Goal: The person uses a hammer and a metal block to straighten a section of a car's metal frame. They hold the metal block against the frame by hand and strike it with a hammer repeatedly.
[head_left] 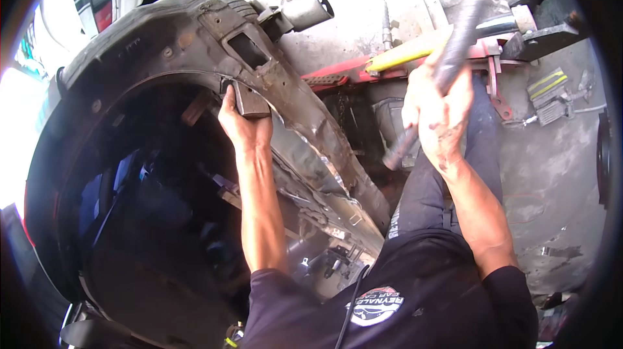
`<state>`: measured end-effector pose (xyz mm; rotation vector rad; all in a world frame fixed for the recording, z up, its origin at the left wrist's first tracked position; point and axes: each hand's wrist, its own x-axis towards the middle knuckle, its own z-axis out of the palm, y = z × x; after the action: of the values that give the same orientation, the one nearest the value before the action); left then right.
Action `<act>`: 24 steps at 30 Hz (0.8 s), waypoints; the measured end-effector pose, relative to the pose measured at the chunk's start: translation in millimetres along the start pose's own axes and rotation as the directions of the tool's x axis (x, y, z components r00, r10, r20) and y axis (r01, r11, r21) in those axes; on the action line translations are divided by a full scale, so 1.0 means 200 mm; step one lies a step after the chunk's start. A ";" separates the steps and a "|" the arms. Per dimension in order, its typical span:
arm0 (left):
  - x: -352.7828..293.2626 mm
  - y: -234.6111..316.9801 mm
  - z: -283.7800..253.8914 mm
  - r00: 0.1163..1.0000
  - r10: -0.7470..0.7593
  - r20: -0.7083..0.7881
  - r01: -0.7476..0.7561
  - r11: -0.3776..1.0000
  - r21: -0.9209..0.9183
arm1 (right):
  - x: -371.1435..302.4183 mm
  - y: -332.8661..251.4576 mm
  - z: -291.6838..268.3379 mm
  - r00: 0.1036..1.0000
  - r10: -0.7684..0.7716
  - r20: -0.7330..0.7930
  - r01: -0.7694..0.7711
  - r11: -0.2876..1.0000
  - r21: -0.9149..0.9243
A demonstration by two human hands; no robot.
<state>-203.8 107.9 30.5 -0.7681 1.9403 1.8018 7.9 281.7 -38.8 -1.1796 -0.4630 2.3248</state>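
Observation:
My left hand [245, 127] is closed around a brownish metal block [252, 103], its thumb on the block's left side. The block rests at the inner edge of a bare, worn car body panel [282, 86], just below a rectangular opening. My right hand [442, 112] grips a hammer [458, 44] by its dark handle, held upright in front of my legs. The hammer's upper end is smeared by motion at the top of the view, and its handle's lower end sticks out beneath my fist.
The dark wheel-arch-shaped car body [71, 115] curves round on the left. Beyond my right hand lie a red metal frame [350, 71] and a yellow bar [409, 49]. A silver cylinder [310, 10] sits behind the panel. A grey clamp-like metal part [551, 105] lies on the floor at right.

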 end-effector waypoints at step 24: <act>0.04 0.01 -0.08 0.998 -0.036 -0.044 0.039 0.996 0.080 | -0.29 0.48 0.02 0.728 0.598 0.336 -0.302 0.720 -0.625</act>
<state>-210.0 91.1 29.6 -0.8167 1.9987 1.6872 8.2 169.1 -46.2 -0.9347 -1.1998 3.1188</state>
